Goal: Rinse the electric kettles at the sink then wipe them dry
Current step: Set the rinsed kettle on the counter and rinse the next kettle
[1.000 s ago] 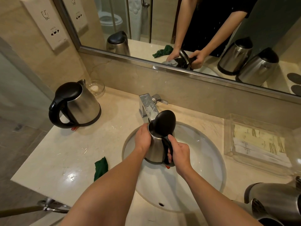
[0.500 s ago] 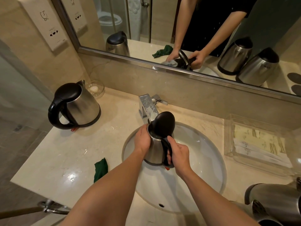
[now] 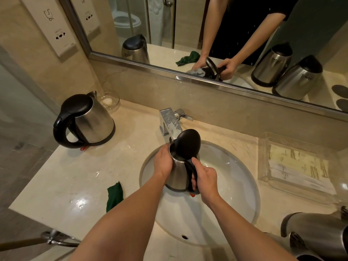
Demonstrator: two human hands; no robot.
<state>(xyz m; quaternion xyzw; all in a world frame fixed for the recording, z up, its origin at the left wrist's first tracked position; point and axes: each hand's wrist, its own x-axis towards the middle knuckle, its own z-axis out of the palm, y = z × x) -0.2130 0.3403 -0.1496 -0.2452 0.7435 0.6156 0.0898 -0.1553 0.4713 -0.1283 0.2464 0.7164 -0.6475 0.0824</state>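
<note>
Both forearms are seen bare from the elbow down to the wrist, and no sleeve is worn over them. No ring, watch or bracelet is seen on the left hand or on the right hand. In the mirror a dark short-sleeved top is shown (with small pale specks scattered over the cloth), its sleeve ending above the elbow. The fingernails are kept short.

A steel-framed mirror spans the beige stone wall. Left of the mirror hangs a white socket panel. Below it runs a glossy cream marble counter; grey floor tiles lie further left.
</note>
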